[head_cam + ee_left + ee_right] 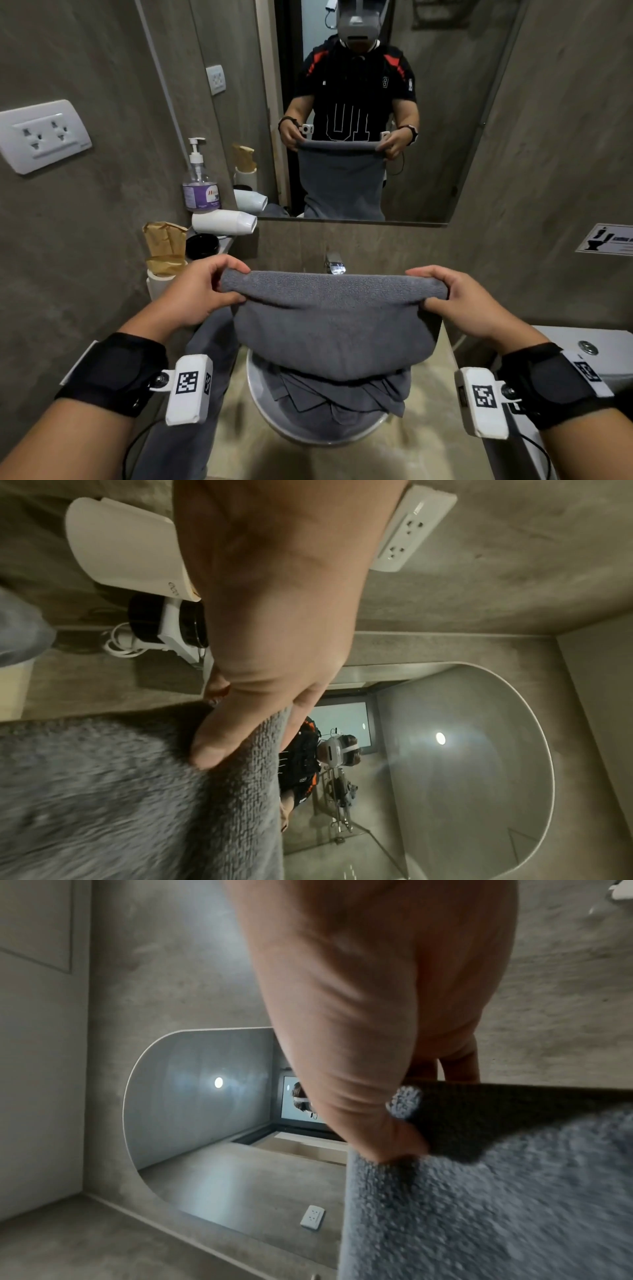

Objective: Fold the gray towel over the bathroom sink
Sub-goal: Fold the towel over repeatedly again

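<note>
The gray towel (pixel 334 318) hangs doubled over in the air above the white round sink (pixel 260 407), its lower folds bunched in the basin. My left hand (pixel 219 287) pinches the towel's upper left edge between thumb and fingers. My right hand (pixel 442 294) pinches the upper right edge the same way. In the left wrist view the thumb of my left hand (pixel 219 748) presses on the gray towel (pixel 120 791). In the right wrist view my right hand (pixel 387 1139) pinches the gray towel (pixel 496 1191) at its corner.
A soap pump bottle (pixel 199 181), white hair dryer (pixel 224 222), black dish (pixel 202 246) and brown paper bag (pixel 165 248) crowd the left shelf. The tap (pixel 334 264) stands behind the towel below the mirror (pixel 462 120). A toilet tank (pixel 582 349) sits right. Another gray cloth (pixel 205 359) hangs left of the sink.
</note>
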A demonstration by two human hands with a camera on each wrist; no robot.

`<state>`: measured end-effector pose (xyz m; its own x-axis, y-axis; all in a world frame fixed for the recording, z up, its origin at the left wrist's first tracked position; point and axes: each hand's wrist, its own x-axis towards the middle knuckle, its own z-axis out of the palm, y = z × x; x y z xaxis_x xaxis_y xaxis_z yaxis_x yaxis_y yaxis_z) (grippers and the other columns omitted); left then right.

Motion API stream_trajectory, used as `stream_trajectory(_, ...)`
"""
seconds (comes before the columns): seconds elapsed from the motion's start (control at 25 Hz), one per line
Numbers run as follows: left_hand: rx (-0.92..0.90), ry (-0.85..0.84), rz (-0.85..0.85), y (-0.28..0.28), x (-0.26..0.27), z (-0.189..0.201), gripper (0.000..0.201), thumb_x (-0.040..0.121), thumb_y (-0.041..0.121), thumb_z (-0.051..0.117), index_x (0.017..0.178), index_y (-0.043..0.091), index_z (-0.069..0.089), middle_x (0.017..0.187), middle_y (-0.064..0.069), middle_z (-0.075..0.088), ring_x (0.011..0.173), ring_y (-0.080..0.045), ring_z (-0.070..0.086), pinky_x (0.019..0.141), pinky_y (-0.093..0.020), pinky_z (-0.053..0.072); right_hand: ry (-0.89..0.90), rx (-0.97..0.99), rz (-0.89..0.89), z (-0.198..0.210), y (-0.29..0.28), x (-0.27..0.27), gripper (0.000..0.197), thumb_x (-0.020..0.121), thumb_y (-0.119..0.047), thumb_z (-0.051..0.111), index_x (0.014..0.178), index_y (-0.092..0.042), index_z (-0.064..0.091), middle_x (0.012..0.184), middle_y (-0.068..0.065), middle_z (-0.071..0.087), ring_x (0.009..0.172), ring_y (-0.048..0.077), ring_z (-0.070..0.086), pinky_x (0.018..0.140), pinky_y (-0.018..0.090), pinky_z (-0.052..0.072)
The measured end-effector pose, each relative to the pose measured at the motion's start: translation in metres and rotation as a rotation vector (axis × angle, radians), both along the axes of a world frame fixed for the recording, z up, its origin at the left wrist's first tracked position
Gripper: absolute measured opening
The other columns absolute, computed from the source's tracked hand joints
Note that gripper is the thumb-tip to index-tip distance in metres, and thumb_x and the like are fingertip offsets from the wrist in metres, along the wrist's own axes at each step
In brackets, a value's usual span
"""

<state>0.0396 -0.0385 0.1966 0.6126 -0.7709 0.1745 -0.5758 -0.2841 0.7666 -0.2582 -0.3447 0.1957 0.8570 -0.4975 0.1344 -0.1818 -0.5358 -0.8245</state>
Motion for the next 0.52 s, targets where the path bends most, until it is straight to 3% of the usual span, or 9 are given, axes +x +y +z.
stream_trajectory(0.08,-0.013,-0.149,0.003,-0.001,0.003,-0.003,0.044,0.075,-0.003,0.082,0.096,0.032,0.068,0.100,0.000,0.072,0.095,-0.022,0.070,0.087,-0.041,0.056,-0.028,0.009,-0.033,-0.001,-0.001,0.003,0.040,0.085,0.010,0.060,0.105,-0.023,0.073,0.101,-0.007,0.074,0.092,0.000,0.067,0.081,0.016,0.052)
stream_trajectory(0.2,-0.085,-0.360,-0.020,-0.001,0.006,-0.004,0.035,0.080,0.004,0.080,0.099,0.032,0.070,0.099,0.002,0.062,0.096,-0.014,0.061,0.088,-0.031,0.050,-0.059,-0.008,-0.053,0.000,-0.010,0.004,0.032,0.088,0.006,0.055,0.094,-0.018,0.075,0.096,0.003,0.073,0.097,0.018,0.066,0.087,0.034,0.048)
stream_trajectory(0.28,-0.148,-0.366,-0.028,-0.003,0.009,-0.003,0.033,0.084,0.003,0.076,0.102,0.029,0.069,0.102,0.003,0.060,0.102,-0.011,0.057,0.093,-0.021,0.044,-0.078,-0.012,-0.070,0.001,-0.017,0.005,0.030,0.089,0.006,0.055,0.088,-0.016,0.075,0.095,0.009,0.068,0.094,0.022,0.062,0.087,0.036,0.044)
stream_trajectory(0.4,-0.246,-0.098,-0.082,-0.006,0.008,0.000,0.021,0.093,0.005,0.066,0.107,0.022,0.067,0.104,0.005,0.070,0.103,-0.009,0.063,0.094,-0.025,0.048,-0.209,0.216,-0.067,0.002,-0.018,0.007,0.033,0.090,0.007,0.050,0.088,-0.012,0.077,0.092,0.008,0.072,0.090,0.018,0.062,0.078,0.031,0.046)
stream_trajectory(0.52,-0.398,0.224,-0.035,-0.012,0.004,0.001,0.019,0.094,0.013,0.061,0.112,0.018,0.066,0.104,0.005,0.074,0.102,-0.010,0.066,0.089,-0.024,0.052,-0.335,0.394,-0.102,0.006,-0.018,0.006,0.037,0.092,0.001,0.047,0.105,-0.019,0.075,0.106,0.013,0.071,0.095,0.021,0.063,0.079,0.032,0.049)
